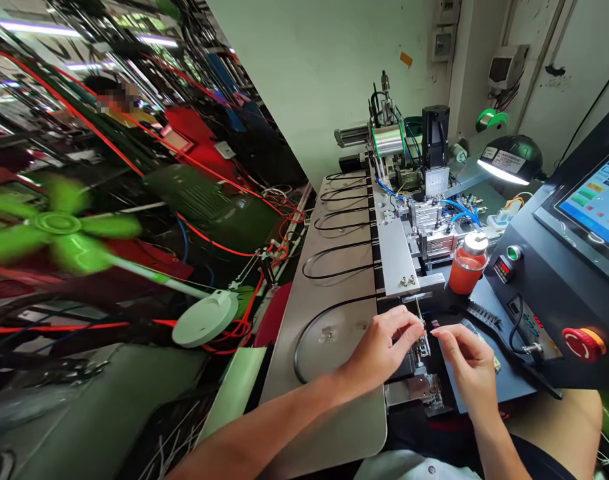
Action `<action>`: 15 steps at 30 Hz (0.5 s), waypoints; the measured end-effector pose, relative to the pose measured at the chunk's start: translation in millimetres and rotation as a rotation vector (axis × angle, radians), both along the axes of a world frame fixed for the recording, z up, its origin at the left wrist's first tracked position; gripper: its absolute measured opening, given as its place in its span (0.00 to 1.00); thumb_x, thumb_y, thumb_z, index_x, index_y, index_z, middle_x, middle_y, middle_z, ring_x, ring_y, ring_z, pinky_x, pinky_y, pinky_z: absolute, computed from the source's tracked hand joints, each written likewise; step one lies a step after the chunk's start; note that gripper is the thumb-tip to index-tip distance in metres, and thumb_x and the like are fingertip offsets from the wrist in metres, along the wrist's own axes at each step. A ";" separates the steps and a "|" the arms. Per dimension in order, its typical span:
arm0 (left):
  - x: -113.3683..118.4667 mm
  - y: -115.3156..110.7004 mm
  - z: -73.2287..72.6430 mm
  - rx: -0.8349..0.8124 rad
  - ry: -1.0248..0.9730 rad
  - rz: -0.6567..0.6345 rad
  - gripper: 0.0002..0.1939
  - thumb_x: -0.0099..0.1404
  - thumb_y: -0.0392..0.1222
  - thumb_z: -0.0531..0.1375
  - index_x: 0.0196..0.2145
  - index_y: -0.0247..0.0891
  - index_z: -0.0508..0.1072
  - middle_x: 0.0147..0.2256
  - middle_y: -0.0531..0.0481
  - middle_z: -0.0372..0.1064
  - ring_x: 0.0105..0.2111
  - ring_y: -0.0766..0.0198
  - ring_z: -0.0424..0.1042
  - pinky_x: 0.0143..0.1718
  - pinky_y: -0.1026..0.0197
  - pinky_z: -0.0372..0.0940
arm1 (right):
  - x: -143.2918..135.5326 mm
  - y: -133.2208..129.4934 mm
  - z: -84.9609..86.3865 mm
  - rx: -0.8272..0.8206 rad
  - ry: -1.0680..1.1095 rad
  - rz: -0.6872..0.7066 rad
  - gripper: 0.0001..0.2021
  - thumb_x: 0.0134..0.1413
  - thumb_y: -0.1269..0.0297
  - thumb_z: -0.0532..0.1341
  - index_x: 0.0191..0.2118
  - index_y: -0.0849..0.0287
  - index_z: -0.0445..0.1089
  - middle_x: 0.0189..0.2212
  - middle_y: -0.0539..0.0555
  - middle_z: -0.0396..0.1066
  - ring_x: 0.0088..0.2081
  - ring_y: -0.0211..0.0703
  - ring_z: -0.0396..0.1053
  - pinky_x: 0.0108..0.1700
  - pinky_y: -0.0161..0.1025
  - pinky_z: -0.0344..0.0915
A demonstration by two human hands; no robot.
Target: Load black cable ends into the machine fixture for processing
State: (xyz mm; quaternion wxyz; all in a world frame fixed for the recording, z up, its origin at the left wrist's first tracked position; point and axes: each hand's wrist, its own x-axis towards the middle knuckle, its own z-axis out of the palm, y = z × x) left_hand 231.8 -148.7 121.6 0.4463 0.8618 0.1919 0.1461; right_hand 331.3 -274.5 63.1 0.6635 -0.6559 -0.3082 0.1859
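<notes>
My left hand (387, 341) is closed in a pinch over the small metal fixture (421, 347) at the near end of the machine. Just to its right, my right hand (468, 363) also pinches, its fingertips close to the left ones but apart. Whatever lies between the fingers of either hand is too small to make out. A black cable (304, 333) curves in a loop on the metal plate (344, 413), its end running toward the left hand and fixture. Several similar cable loops lie farther along the plate.
Right of the hands are a black brush (514, 357), an orange-red bottle (467, 267) and a control panel with a red emergency-stop button (583, 343). A lamp (512, 160) lights the machine. At left, a green fan (59, 223) stands beside red hoses; a person is farther back.
</notes>
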 end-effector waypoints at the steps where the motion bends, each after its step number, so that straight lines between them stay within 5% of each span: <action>1: 0.4 4.4 -0.9 0.049 0.028 0.015 0.16 0.68 0.43 0.51 0.27 0.35 0.72 0.28 0.49 0.68 0.30 0.66 0.66 0.32 0.66 0.60 | 5.7 -1.9 -0.4 -0.022 -0.011 0.007 0.14 0.57 0.55 0.59 0.29 0.60 0.74 0.21 0.50 0.68 0.22 0.36 0.62 0.24 0.32 0.59; 7: 5.6 17.0 -14.5 0.218 0.254 -0.011 0.14 0.66 0.37 0.51 0.27 0.36 0.73 0.27 0.51 0.71 0.29 0.65 0.68 0.33 0.65 0.58 | 25.3 -10.8 -9.8 -0.083 -0.008 -0.079 0.15 0.56 0.53 0.59 0.29 0.61 0.73 0.19 0.49 0.64 0.22 0.35 0.60 0.23 0.32 0.57; 15: 6.9 16.2 -15.3 0.223 0.288 -0.015 0.15 0.66 0.37 0.51 0.27 0.37 0.74 0.27 0.51 0.72 0.29 0.66 0.69 0.32 0.66 0.58 | 24.2 -10.0 -13.8 -0.122 -0.012 -0.060 0.16 0.56 0.52 0.59 0.28 0.60 0.72 0.19 0.49 0.64 0.23 0.37 0.61 0.24 0.33 0.57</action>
